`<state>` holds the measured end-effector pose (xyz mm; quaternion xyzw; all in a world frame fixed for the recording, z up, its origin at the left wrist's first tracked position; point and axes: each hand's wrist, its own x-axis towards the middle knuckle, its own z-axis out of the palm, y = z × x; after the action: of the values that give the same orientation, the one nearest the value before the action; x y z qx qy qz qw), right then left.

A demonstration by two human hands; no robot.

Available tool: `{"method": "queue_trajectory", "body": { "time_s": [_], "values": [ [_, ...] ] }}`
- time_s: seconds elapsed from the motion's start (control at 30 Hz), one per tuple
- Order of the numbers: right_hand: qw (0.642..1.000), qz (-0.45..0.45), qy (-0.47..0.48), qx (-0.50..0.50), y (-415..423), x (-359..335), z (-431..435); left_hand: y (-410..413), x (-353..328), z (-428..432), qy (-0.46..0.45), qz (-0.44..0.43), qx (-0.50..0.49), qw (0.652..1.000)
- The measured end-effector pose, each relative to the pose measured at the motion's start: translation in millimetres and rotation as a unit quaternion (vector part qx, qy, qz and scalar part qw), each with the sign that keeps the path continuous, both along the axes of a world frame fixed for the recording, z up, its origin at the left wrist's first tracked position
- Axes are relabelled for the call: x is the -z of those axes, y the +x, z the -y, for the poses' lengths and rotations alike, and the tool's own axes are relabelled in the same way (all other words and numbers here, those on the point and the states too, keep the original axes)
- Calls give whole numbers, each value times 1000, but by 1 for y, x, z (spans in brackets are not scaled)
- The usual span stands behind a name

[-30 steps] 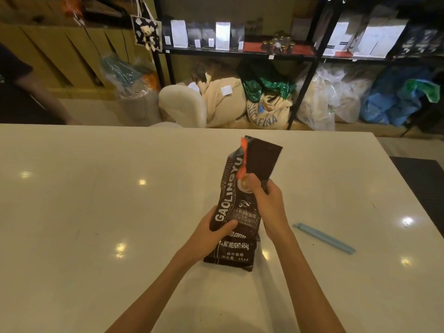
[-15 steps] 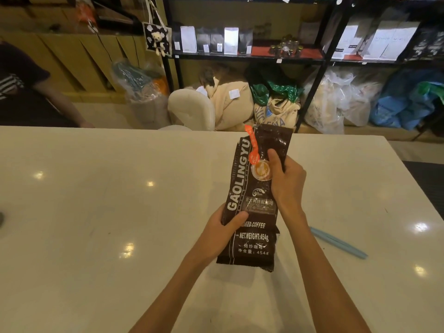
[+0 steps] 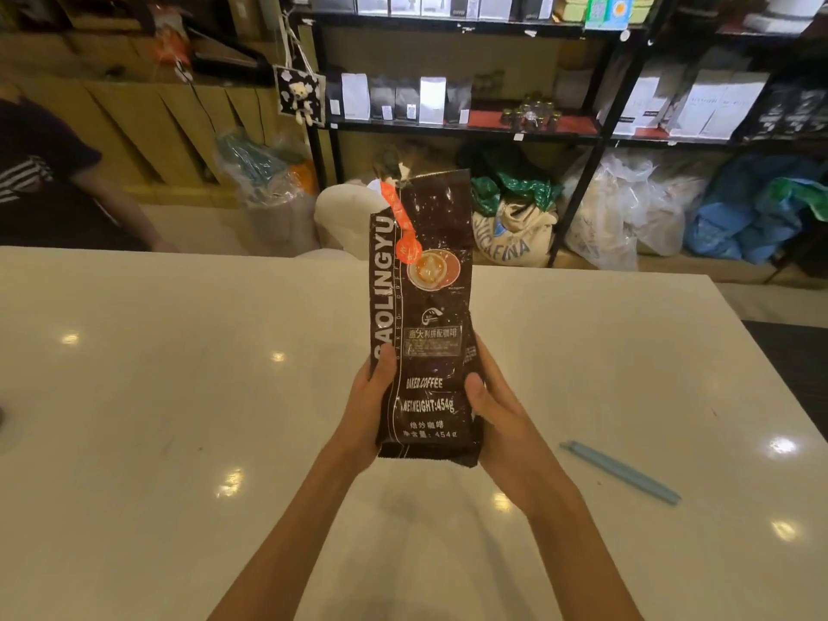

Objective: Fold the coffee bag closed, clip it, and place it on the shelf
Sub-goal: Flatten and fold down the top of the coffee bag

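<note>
A tall dark brown coffee bag (image 3: 425, 307) with white lettering and an orange tag stands upright over the white table (image 3: 179, 419). Its top is unfolded and sticks straight up. My left hand (image 3: 372, 405) grips the bag's lower left edge, thumb on the front. My right hand (image 3: 493, 410) grips the lower right edge the same way. A light blue bag clip (image 3: 620, 471) lies flat on the table to the right of my right forearm, untouched. A black metal shelf (image 3: 466, 127) with several bags stands behind the table.
Sacks and plastic bags (image 3: 515, 230) are piled on the floor under the shelf. A person in a dark shirt (image 3: 40, 181) sits at the far left beyond the table. A pale chair back (image 3: 345, 221) stands at the table's far edge.
The bag has been raised upright and its top straightened. My right hand slid down from the upper part to the lower right edge. The view tilted up towards the shelf.
</note>
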<state>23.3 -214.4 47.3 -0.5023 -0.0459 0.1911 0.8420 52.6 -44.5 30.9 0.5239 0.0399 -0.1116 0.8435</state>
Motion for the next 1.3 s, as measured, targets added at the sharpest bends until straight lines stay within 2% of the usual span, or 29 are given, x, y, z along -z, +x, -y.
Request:
{"method": "queue_trajectory", "body": {
  "time_s": [0.17,0.27,0.4,0.47,0.53,0.6,0.67,0.77,0.8,0.97,1.13,1.3],
  "values": [
    [990,-131,46,17,-1,11,-7,1,2,-4,-17,7,30,999],
    [988,-136,64,15,1,14,-7,3,1,-2,-19,-7,17,1000],
    [979,-148,139,23,-1,17,-5,4,5,6,-6,6,-14,1000],
    [988,-122,96,24,-2,16,-5,6,3,7,29,38,-5,999],
    [996,-71,10,54,-4,13,-5,11,-2,5,124,82,-37,988],
    [989,-24,-63,131,-7,13,-8,15,-7,8,255,107,-120,953],
    [970,14,-120,213,-10,20,-13,10,-9,20,324,128,-150,925],
    [941,52,-192,274,-12,32,-24,-11,-4,51,301,112,-60,945],
    [934,57,-208,286,-12,37,-27,-16,-1,60,303,96,-60,946],
    [922,38,-215,320,-13,54,-32,-18,-2,74,401,92,-112,905],
    [928,67,-236,279,-14,60,-32,-19,3,69,410,99,-108,900],
    [889,134,-354,258,-17,65,-34,-9,1,61,394,95,-81,911]
  ]
}}
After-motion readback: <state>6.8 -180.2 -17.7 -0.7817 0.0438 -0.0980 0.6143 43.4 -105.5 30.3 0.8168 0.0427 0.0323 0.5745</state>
